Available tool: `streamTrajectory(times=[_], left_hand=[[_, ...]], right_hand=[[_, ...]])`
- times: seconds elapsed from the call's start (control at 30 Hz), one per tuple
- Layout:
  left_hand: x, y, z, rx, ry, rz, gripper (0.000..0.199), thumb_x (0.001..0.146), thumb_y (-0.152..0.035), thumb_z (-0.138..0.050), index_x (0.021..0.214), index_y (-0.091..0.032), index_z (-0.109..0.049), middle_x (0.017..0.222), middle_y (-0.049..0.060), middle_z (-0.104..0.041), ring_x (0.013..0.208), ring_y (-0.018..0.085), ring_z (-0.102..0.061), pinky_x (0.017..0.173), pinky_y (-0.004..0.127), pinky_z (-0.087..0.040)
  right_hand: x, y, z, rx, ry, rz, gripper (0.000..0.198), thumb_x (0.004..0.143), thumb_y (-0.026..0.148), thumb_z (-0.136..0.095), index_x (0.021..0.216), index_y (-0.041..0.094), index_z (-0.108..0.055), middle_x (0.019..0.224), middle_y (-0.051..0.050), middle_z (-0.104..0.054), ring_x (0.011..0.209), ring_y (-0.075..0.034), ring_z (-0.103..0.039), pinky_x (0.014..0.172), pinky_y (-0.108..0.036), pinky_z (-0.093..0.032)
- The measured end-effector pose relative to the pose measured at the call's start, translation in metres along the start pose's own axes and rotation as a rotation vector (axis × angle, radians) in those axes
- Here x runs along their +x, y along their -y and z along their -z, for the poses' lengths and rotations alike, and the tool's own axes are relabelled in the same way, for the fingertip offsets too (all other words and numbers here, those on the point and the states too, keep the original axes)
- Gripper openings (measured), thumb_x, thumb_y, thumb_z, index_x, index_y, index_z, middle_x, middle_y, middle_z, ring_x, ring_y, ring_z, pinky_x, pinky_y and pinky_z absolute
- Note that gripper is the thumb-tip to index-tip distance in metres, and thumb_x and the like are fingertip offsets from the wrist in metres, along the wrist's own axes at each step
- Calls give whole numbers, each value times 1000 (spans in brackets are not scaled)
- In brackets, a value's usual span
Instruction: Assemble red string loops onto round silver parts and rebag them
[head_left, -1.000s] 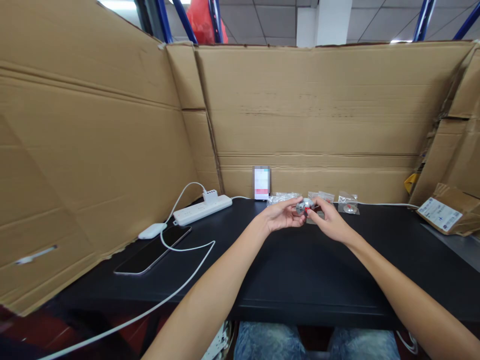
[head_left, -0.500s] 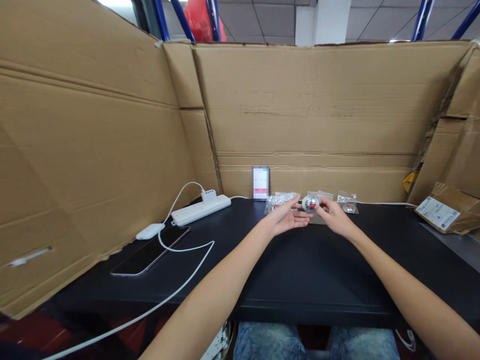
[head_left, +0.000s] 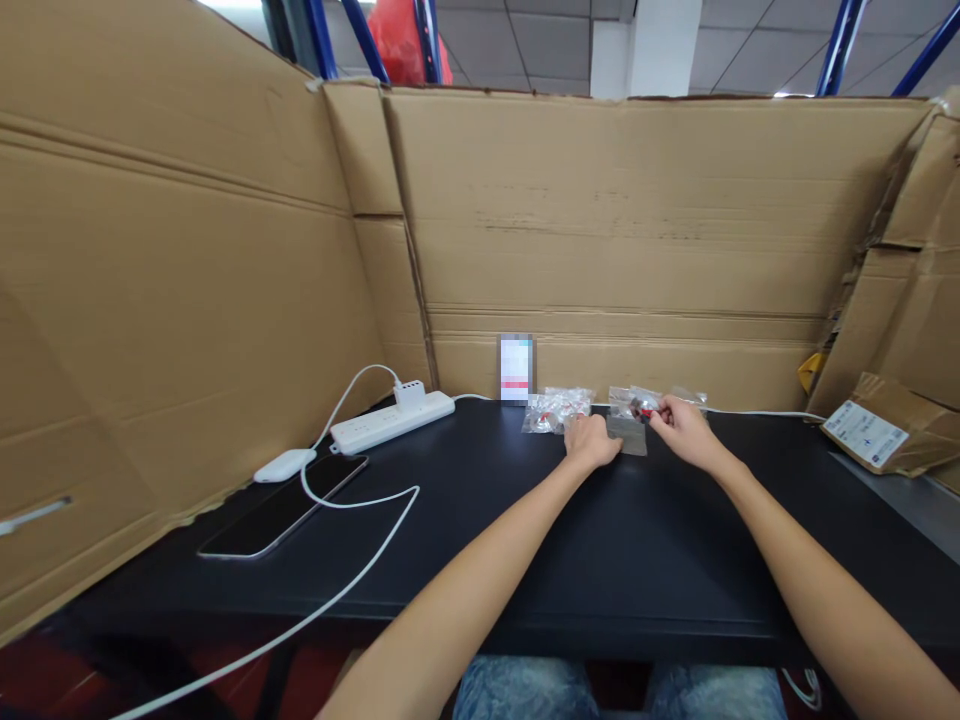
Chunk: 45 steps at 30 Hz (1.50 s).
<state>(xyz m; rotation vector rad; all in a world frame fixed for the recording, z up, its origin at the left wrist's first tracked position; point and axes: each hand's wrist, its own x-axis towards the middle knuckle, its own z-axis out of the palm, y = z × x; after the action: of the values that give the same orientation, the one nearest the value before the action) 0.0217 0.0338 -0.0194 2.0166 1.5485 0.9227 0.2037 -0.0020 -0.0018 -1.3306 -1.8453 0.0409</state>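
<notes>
My right hand (head_left: 684, 432) is closed, pinching a small shiny round metal piece with a red part (head_left: 643, 409) between thumb and fingertips. It is held just above a clear plastic bag (head_left: 621, 399) at the back of the black table. My left hand (head_left: 590, 443) rests palm down on the tabletop, its thumb stretched apart from the other fingers. The thumb reaches the left edge of a flat grey rectangular piece (head_left: 631, 437); the fingertips are partly hidden. Clear bags with metal and red parts (head_left: 553, 408) lie just behind and left of that hand.
A phone with a lit screen (head_left: 516, 369) leans on the cardboard wall (head_left: 637, 250). To the left are a white power strip (head_left: 394, 421), a cable and a dark phone (head_left: 289, 510). A brown labelled package (head_left: 892, 430) sits at the right on the black table (head_left: 630, 560).
My left hand has turned palm down and lowered to the table beside the grey piece. My right hand has shifted slightly right, still gripping the metal piece. The view has shifted slightly.
</notes>
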Motion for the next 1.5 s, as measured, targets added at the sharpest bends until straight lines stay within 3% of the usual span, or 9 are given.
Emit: streamTrajectory(times=[0.13,0.37,0.57,0.83,0.97,1.1,1.27,1.37,1.5], left_hand=[[6,9,1,-137,5,23,18,59,-10,-72,62,-19,-57,70,4,-59,89,26,-59,84,36,-43],[9,17,19,-598,34,-111,21,67,-10,-68,86,-16,-61,66,-2,-56,58,11,-52,62,23,-44],[10,9,34,-616,86,-146,13,72,-9,-60,80,-14,-68,72,2,-62,58,10,-54,60,22,-45],[8,8,46,-688,184,-173,10,73,-9,-62,78,-14,-69,90,7,-67,70,12,-56,68,26,-50],[10,10,46,-631,105,-232,15,72,-6,-62,81,-15,-71,87,5,-68,75,12,-58,74,25,-48],[11,8,42,-767,-7,-119,23,67,-9,-73,89,-14,-68,73,4,-66,64,13,-60,67,26,-49],[3,-4,40,-1138,133,14,28,62,-17,-81,84,-12,-64,75,5,-67,66,19,-65,66,37,-55],[-2,-11,40,-1211,205,25,24,62,-11,-81,79,-10,-65,77,7,-68,69,18,-65,71,38,-56],[-7,-16,38,-1214,291,52,27,60,-7,-81,81,-8,-65,69,6,-67,67,18,-66,73,39,-57]], right_hand=[[-1,-1,-3,-46,47,65,13,80,29,-50,70,20,-49,57,1,-52,51,-13,-46,50,-26,-32],[-3,1,-10,-45,70,112,14,81,29,-50,71,20,-49,58,2,-52,51,-13,-45,51,-26,-31],[0,-16,-3,-68,-33,21,12,81,29,-50,75,19,-52,62,-1,-55,53,-14,-48,53,-27,-35],[-1,-8,-3,-56,23,72,13,82,31,-51,76,19,-51,61,0,-55,51,-14,-47,52,-27,-33],[-3,0,-3,43,122,101,15,84,32,-51,76,19,-52,59,1,-52,51,-13,-45,50,-25,-33],[-4,10,-4,140,193,55,20,84,36,-52,77,17,-55,58,3,-49,50,-11,-41,49,-23,-31],[0,12,-6,315,165,-33,31,82,46,-56,77,16,-59,64,-1,-56,53,-12,-47,51,-24,-34],[2,11,-3,417,137,-70,36,78,51,-59,77,15,-62,70,-3,-61,60,-14,-52,56,-25,-38],[0,16,4,499,156,-181,39,74,52,-64,75,14,-63,62,0,-55,53,-11,-43,51,-24,-31]])
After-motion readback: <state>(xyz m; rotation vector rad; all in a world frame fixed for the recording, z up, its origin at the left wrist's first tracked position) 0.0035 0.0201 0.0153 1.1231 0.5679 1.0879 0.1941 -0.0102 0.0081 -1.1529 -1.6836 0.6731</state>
